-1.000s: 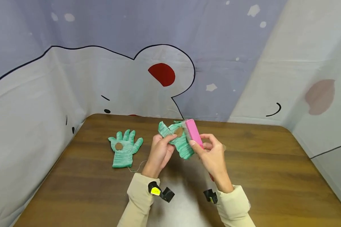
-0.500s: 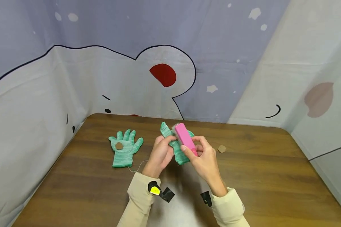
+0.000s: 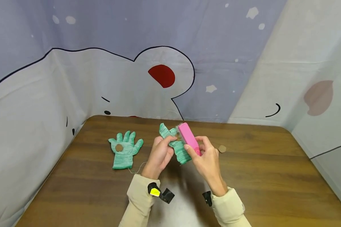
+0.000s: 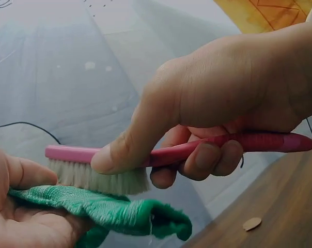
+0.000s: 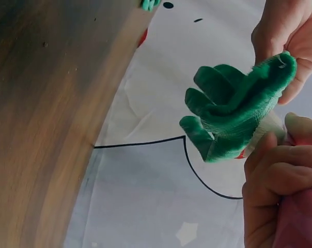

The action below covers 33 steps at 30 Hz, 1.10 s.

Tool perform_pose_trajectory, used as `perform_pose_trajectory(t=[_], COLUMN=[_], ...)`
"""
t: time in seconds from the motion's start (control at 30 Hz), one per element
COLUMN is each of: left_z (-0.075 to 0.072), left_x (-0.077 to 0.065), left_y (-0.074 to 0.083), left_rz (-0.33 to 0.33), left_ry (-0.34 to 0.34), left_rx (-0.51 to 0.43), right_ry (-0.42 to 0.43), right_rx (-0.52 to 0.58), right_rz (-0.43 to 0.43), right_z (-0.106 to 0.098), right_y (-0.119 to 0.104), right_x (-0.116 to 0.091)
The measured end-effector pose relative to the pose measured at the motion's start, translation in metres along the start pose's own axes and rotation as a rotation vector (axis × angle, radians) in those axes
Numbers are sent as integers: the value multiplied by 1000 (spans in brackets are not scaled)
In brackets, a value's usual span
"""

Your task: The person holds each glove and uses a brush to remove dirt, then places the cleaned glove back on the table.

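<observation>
My left hand holds a green knitted glove above the table, thumb on top and fingers underneath. A pink brush with pale bristles is gripped by its handle in my right hand. In the left wrist view, the bristles press down along the top of the glove, and the right thumb lies along the brush head. A brown round patch on the glove's palm is mostly covered by the brush and my thumb. From the right wrist view, the glove's fingers hang loosely bent.
A second green glove lies flat at the left with a brown disc on it and a loose thread by its cuff. Another brown disc lies right of my right hand. A printed cloth stands behind the wooden table.
The right hand moved the brush leftward over the glove, then slightly back to the right. The left hand keeps its hold, and the disc at the right has come into full view.
</observation>
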State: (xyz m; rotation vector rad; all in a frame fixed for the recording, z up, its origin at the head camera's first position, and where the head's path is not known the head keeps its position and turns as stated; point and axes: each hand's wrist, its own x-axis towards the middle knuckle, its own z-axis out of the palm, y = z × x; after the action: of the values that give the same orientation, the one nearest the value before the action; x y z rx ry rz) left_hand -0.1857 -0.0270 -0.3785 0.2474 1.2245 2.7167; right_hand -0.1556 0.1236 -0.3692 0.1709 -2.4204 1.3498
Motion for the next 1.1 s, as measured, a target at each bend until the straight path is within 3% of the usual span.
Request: perform_pose_trajectory(t=[0.3,0.5,0.63,0.83,1.1], left_z=[3,3,2,-3,-5], left_x=[1,0,0,0,-1], left_y=[1,2,1,1,3], left_rz=[-12,-5,-13,-28,-15], left_ry=[-3,-4,-10,18,-3], left_rx=[36,33,30,53,32], right_ry=[43,30,-16,-65,-80], right_rx=[-22,-17,60,190,101], right_rz=[27,67,85,22,-61], right_z=[-10,-13,-14,-11,-3], right_y=[5,6,5,-1,-1], right_x=[5,8,8,3,0])
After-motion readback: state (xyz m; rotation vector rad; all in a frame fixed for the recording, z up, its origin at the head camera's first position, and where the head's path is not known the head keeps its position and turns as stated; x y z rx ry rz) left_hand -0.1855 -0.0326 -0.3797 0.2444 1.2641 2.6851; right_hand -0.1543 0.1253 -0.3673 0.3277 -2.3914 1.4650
